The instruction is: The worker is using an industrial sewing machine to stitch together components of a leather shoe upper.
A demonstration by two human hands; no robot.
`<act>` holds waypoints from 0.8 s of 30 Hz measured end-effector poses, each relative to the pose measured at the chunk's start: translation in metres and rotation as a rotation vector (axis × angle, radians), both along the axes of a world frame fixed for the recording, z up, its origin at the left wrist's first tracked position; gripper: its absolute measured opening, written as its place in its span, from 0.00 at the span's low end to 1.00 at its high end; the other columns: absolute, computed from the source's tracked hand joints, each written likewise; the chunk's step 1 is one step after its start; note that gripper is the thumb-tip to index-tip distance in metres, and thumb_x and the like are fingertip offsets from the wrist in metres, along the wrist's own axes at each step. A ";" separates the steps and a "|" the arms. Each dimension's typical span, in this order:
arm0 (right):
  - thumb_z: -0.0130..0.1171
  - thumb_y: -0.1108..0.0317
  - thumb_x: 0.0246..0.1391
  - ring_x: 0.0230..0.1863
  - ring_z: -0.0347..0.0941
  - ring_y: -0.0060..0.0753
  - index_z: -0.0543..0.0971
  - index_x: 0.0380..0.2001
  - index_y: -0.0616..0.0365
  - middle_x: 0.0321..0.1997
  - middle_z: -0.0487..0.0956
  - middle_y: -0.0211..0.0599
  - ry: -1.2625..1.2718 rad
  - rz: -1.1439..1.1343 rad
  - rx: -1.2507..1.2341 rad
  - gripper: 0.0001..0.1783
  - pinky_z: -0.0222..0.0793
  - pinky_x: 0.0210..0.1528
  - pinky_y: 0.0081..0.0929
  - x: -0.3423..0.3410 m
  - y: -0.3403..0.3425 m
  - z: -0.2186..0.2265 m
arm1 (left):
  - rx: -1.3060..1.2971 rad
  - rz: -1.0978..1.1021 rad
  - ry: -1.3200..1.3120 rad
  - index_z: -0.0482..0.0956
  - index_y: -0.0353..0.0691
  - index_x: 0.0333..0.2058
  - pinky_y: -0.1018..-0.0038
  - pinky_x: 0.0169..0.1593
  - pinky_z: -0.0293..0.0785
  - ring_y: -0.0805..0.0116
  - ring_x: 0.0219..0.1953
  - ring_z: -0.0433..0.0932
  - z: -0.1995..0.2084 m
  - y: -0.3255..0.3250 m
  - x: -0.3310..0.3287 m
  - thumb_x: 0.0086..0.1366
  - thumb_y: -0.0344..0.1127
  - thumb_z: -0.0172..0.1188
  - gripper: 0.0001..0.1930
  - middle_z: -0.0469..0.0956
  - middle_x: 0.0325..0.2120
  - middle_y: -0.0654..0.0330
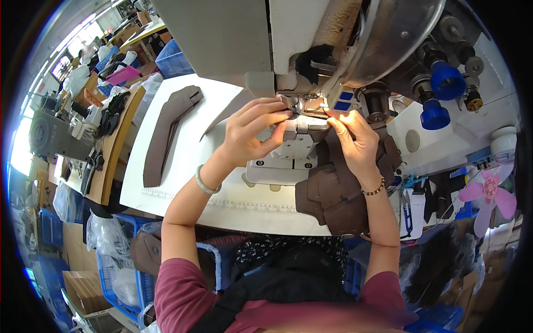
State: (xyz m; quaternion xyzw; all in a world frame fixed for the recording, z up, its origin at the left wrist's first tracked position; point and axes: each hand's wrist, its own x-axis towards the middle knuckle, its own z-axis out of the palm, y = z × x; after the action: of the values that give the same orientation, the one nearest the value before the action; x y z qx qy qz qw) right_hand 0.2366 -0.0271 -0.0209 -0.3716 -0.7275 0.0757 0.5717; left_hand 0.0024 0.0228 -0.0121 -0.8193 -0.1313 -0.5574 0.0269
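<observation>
At the needle of a sewing machine (297,105), my two hands work on either side of the lit presser foot. My left hand (252,127) is closed, its fingertips bent in at the left of the foot with the thumb below. On the right, my right hand (355,139) pinches with thumb and forefinger near the metal arm under the needle. Whatever lies between the fingertips is too small or hidden to make out. Stitched brown panels (338,194), leather-like and bunched together, hang below and behind my right hand.
A stack of long, bent brown pieces (169,136) lies on the left of the white table (244,219). Blue-capped knobs (447,83) jut out from the machine at upper right. A pink fan (488,188) stands at far right, and a blue crate (125,277) at lower left.
</observation>
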 end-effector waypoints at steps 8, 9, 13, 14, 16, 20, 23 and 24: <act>0.55 0.74 0.61 0.31 0.66 0.18 0.79 0.43 0.66 0.29 0.73 0.32 -0.007 -0.003 -0.069 0.09 0.62 0.35 0.15 -0.001 -0.004 0.005 | -1.005 -0.109 -0.349 0.79 0.32 0.40 0.71 0.48 0.73 0.63 0.40 0.79 -0.028 -0.028 -0.019 0.69 0.39 0.48 0.16 0.80 0.37 0.54; 0.54 0.74 0.62 0.31 0.65 0.18 0.79 0.43 0.66 0.28 0.71 0.30 -0.023 -0.023 -0.097 0.09 0.61 0.35 0.15 0.000 -0.004 0.005 | -1.334 -0.345 -0.591 0.77 0.32 0.43 0.70 0.51 0.70 0.62 0.44 0.77 -0.024 -0.017 -0.017 0.70 0.39 0.46 0.16 0.79 0.39 0.54; 0.55 0.74 0.60 0.37 0.77 0.33 0.77 0.39 0.68 0.37 0.79 0.40 0.011 0.006 -0.118 0.08 0.70 0.42 0.21 0.002 -0.001 0.006 | -1.630 -0.523 -0.920 0.72 0.33 0.47 0.66 0.58 0.66 0.62 0.51 0.73 0.001 0.022 -0.006 0.71 0.36 0.46 0.14 0.76 0.46 0.54; 0.55 0.74 0.60 0.41 0.77 0.34 0.77 0.42 0.66 0.41 0.78 0.40 -0.038 -0.048 -0.148 0.09 0.70 0.45 0.22 0.004 -0.002 0.009 | -1.513 -0.542 -0.966 0.72 0.34 0.45 0.65 0.59 0.66 0.62 0.51 0.73 0.005 0.023 -0.005 0.71 0.36 0.47 0.13 0.76 0.46 0.55; 0.56 0.74 0.59 0.44 0.75 0.37 0.76 0.45 0.64 0.45 0.77 0.41 -0.120 -0.301 0.042 0.11 0.71 0.47 0.26 0.003 -0.009 0.012 | -1.345 -0.666 -1.225 0.73 0.32 0.45 0.63 0.54 0.74 0.59 0.48 0.77 0.014 0.018 -0.012 0.68 0.33 0.51 0.12 0.77 0.46 0.51; 0.58 0.73 0.58 0.43 0.74 0.24 0.76 0.46 0.62 0.49 0.76 0.37 0.058 -0.031 -0.274 0.12 0.71 0.45 0.23 -0.007 -0.059 0.010 | -0.880 -0.604 -1.241 0.72 0.30 0.49 0.66 0.54 0.75 0.60 0.49 0.78 0.016 -0.032 -0.062 0.68 0.33 0.51 0.15 0.77 0.47 0.51; 0.58 0.71 0.60 0.49 0.72 0.25 0.73 0.50 0.65 0.50 0.75 0.37 0.204 0.518 -0.750 0.16 0.69 0.51 0.22 -0.042 -0.089 -0.009 | -0.705 -0.423 -1.321 0.71 0.29 0.50 0.69 0.54 0.75 0.61 0.49 0.78 0.003 -0.077 -0.085 0.69 0.31 0.51 0.15 0.77 0.47 0.51; 0.58 0.70 0.61 0.52 0.72 0.27 0.72 0.53 0.67 0.52 0.75 0.39 0.329 0.718 -0.920 0.19 0.68 0.54 0.23 -0.057 -0.095 -0.016 | -0.681 -0.357 -1.340 0.70 0.28 0.51 0.70 0.54 0.75 0.62 0.50 0.77 -0.003 -0.093 -0.087 0.69 0.31 0.50 0.15 0.76 0.48 0.51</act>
State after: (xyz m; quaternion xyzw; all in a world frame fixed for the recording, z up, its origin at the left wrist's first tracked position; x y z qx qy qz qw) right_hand 0.1792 -0.1224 -0.0373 -0.2952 -0.6022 0.6272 0.3961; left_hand -0.0842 -0.0701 -0.0148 -0.2790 -0.1495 -0.8590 -0.4024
